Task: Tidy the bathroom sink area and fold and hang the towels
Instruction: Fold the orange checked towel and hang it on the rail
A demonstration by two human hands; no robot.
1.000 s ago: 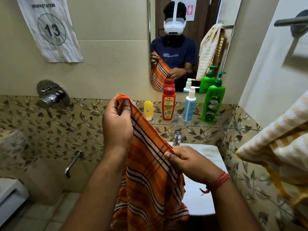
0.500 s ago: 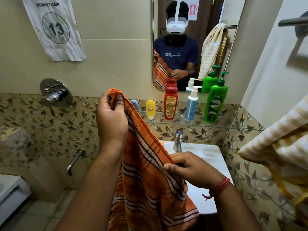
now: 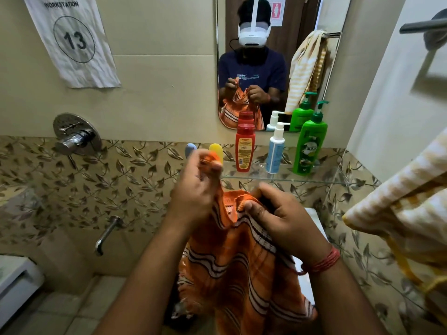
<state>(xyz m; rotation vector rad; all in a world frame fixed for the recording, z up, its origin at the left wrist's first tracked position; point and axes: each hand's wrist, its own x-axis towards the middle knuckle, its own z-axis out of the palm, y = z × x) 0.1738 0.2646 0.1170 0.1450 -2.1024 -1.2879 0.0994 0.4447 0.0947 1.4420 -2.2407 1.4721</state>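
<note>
Head view: the left hand, blurred, pinches the top edge of the orange striped towel between curled fingers, raised before the glass shelf. Just beside it and lower, the right hand grips the same edge, fingers curled round the cloth. The towel hangs over the sink.

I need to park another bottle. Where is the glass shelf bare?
Bare glass shelf lies right of the green pump bottle, toward the corner. Leftward it is crowded: blue pump bottle, red bottle, yellow container.
</note>
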